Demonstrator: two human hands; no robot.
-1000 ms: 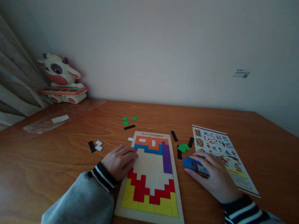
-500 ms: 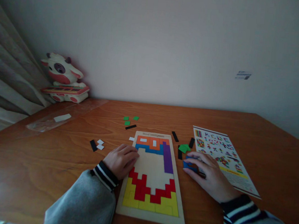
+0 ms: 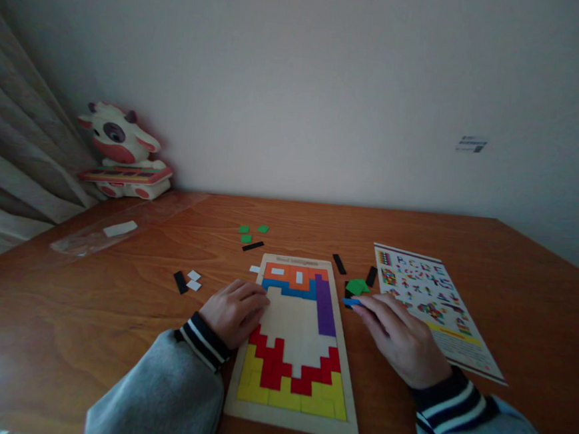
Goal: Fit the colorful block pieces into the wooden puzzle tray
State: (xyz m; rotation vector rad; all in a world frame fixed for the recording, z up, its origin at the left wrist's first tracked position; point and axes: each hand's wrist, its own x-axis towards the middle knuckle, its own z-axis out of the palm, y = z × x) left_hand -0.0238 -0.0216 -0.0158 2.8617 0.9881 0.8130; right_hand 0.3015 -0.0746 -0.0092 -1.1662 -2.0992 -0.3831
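A wooden tetromino puzzle board (image 3: 297, 429) lies flat, with orange, blue and purple pieces at its far end and red and yellow ones at its near end. Bare wood shows across its middle. My left hand (image 3: 234, 312) rests on the left rim, fingers loosely bent over it and grasping no piece. To the right of the board, my right hand (image 3: 403, 333) pinches a blue puzzle piece (image 3: 349, 303) between thumb and fingers. The piece is seen nearly edge-on, so its full shape is hidden. Just beyond it lie green pieces (image 3: 357, 287) and black strips (image 3: 372, 276).
A printed pattern sheet (image 3: 438, 302) lies at the right. White squares (image 3: 194, 285) and a black strip (image 3: 181, 282) are on the left, green squares (image 3: 246, 238) behind the board. A clear plastic bag (image 3: 82, 241) and a toy cow with keyboard (image 3: 127, 154) stand further left.
My right hand has moved a little left and turned, bringing the blue piece up and towards the board's right edge. My left hand stays where it was.
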